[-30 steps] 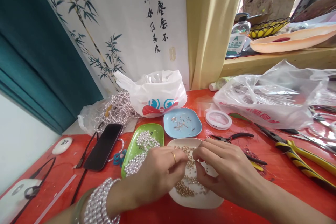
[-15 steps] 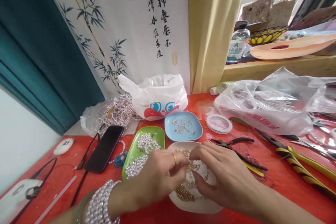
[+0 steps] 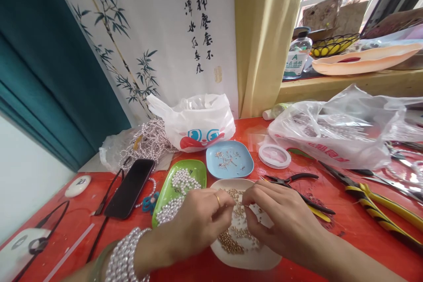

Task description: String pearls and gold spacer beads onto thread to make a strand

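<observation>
Over the left side of a white dish (image 3: 244,262) I hold my left hand (image 3: 206,216), its fingers pinched together; whatever they grip is too small to make out. My right hand (image 3: 277,216) hovers over the dish's right side, thumb and index finger curled near each other, their tips partly hidden. A small gap separates the two hands. Gold beads (image 3: 231,243) and other tiny beads lie in the dish. Left of it, a green tray (image 3: 198,168) holds pearl beads (image 3: 185,180). Behind sits a blue dish (image 3: 214,171) with small metal pieces.
Pliers with black handles (image 3: 297,185) and yellow-black pliers (image 3: 373,202) lie on the right. A phone (image 3: 130,189) and cables are on the left. Plastic bags (image 3: 201,119), pearl strands (image 3: 148,141) and a spool (image 3: 274,156) stand along the back of the red table (image 3: 185,269).
My hands have drawn slightly apart; their fingertips were nearly meeting before. The right hand has shifted a little to the right. The camera view has moved slightly.
</observation>
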Tool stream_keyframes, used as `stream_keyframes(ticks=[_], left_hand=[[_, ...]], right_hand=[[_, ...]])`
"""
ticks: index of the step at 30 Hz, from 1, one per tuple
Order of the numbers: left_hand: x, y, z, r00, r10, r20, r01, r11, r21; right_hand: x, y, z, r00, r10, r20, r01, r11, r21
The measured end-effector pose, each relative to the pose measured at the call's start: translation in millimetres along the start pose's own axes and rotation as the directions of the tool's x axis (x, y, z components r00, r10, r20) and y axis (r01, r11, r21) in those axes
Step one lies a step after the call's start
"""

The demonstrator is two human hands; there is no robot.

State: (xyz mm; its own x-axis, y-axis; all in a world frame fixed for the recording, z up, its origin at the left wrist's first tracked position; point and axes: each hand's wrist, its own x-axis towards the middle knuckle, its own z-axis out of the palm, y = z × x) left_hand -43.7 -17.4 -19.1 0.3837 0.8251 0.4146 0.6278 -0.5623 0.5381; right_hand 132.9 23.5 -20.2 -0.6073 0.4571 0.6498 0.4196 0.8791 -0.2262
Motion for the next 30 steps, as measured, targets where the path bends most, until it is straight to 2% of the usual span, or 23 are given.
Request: stream_keyframes(ticks=[10, 13, 15, 18, 23, 25, 27, 30], left_hand=[[-0.5, 3.8, -3.5, 1.0, -0.018, 0.017, 0.019, 0.999, -0.036], [1.3, 5.0, -7.6, 0.996, -0.088, 0.024, 0.09, 0.993, -0.08], [3.4, 5.8, -10.5, 0.98, -0.181, 0.076, 0.19, 0.974, -0.124], [7.0, 6.5, -11.6, 0.927, -0.325, 0.189, 0.365, 0.897, -0.249], [10.8, 6.3, -6.2, 0.804, -0.471, 0.362, 0.593, 0.609, -0.526], [11.6, 6.5, -5.3, 0.787, -0.486, 0.38, 0.615, 0.574, -0.541], [11.9, 6.8, -5.5, 0.788, -0.49, 0.373, 0.614, 0.577, -0.539], [11.3, 6.0, -5.4, 0.783, -0.5, 0.371, 0.617, 0.548, -0.564]], right_hand=[[1.1, -0.1, -0.1, 0.999, -0.007, -0.042, 0.005, 0.999, -0.047], [-1.3, 3.8, 0.1, 0.999, 0.04, -0.02, -0.04, 0.999, -0.006], [-2.6, 5.9, -0.1, 0.996, 0.081, 0.032, -0.083, 0.996, 0.045], [-3.0, 6.0, -0.2, 0.992, 0.105, 0.074, -0.112, 0.99, 0.09], [-3.4, 0.1, 2.5, 0.999, 0.002, 0.039, -0.003, 1.0, 0.026], [-3.9, -1.9, 3.3, 0.998, -0.025, 0.059, 0.024, 1.0, 0.011], [-3.4, -3.4, 2.9, 0.997, -0.01, 0.077, 0.008, 1.0, 0.028], [0.0, -5.5, 0.2, 0.988, 0.106, 0.111, -0.12, 0.985, 0.123]])
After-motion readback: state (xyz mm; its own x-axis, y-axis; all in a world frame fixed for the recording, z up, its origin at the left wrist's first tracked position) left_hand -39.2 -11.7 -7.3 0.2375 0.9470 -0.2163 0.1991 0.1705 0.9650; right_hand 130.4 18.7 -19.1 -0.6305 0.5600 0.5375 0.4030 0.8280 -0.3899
